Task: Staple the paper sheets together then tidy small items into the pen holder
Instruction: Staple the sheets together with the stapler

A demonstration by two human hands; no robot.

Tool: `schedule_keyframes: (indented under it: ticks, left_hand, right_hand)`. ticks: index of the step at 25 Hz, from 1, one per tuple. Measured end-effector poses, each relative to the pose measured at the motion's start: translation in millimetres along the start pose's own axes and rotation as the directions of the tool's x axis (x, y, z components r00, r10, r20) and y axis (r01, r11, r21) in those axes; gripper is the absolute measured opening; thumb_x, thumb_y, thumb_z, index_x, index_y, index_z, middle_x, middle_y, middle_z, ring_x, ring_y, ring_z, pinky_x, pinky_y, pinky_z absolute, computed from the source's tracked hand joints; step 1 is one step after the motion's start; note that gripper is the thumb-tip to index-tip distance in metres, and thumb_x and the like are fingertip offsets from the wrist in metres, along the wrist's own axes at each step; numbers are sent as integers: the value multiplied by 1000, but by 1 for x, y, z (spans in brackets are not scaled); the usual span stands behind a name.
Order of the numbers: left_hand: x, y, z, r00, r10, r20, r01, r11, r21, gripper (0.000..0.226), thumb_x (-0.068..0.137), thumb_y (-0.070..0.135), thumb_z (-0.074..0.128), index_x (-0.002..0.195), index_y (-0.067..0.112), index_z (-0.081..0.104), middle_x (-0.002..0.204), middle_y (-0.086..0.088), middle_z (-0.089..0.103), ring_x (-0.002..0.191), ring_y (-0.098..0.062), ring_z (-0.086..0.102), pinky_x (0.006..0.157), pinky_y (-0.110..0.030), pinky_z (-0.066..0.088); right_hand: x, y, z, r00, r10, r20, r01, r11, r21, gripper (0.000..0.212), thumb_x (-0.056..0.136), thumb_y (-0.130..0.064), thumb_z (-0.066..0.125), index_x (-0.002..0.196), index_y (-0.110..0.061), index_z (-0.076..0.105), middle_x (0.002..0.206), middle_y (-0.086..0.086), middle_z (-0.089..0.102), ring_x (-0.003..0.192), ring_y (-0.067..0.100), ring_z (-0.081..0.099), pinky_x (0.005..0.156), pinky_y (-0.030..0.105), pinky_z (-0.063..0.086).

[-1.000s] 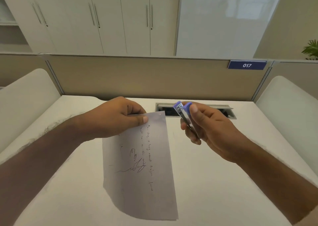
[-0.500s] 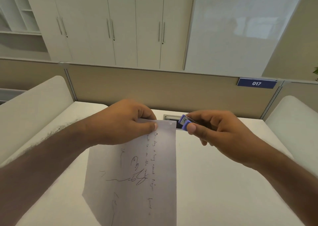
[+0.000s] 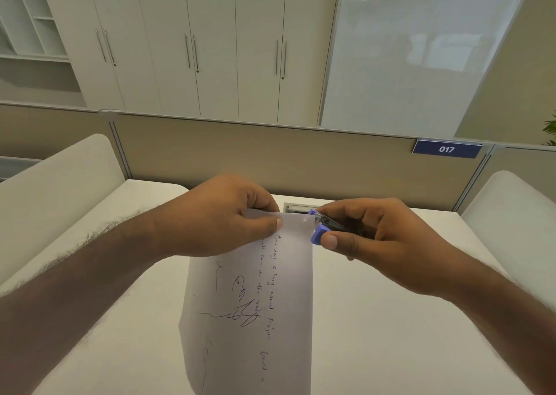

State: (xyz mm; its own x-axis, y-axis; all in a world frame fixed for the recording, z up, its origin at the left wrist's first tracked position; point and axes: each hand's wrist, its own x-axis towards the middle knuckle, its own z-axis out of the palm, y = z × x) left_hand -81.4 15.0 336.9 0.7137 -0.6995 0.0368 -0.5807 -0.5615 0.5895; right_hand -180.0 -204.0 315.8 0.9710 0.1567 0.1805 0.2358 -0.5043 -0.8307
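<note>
Two hands: the left hand [image 3: 222, 217] and the right hand [image 3: 376, 238]. One stapler [image 3: 323, 227]. One sheaf of paper sheets [image 3: 255, 304]; how many sheets it has cannot be told. One tabletop [image 3: 391, 334]. One number sign [image 3: 446, 149]. Six cabinet handles [image 3: 191, 52].

bright, even light | soft shadows | sharp | edges bowed
</note>
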Motion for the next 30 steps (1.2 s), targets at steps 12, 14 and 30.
schedule_keyframes:
  ticks: [12,14,30]
  left_hand:
    - [8,9,5,999,52,-10,-51,996,74,19,91,39,59,84,30,74,81,9,71,73,-11,64,63,-30,53]
    - [7,10,4,998,59,-12,-58,995,82,20,91,40,59,85,30,75,81,9,71,75,-10,64,62,-30,53]
    - [9,12,5,996,91,-3,-91,992,90,19,91,40,59,88,30,75,83,6,73,74,-14,66,68,-41,57]
  right_hand:
    - [4,-4,-2,999,-13,32,15,998,-62,31,77,-44,69,102,-26,72,95,2,74,87,31,66,78,54,54]
    - [4,-5,-4,999,-24,28,27,996,-87,31,77,-48,68,99,-27,72,92,6,73,85,39,63,73,57,53]
    - [3,0,1,992,-103,-73,86,974,-210,21,86,-40,66,91,-20,72,79,11,68,70,31,59,62,50,51]
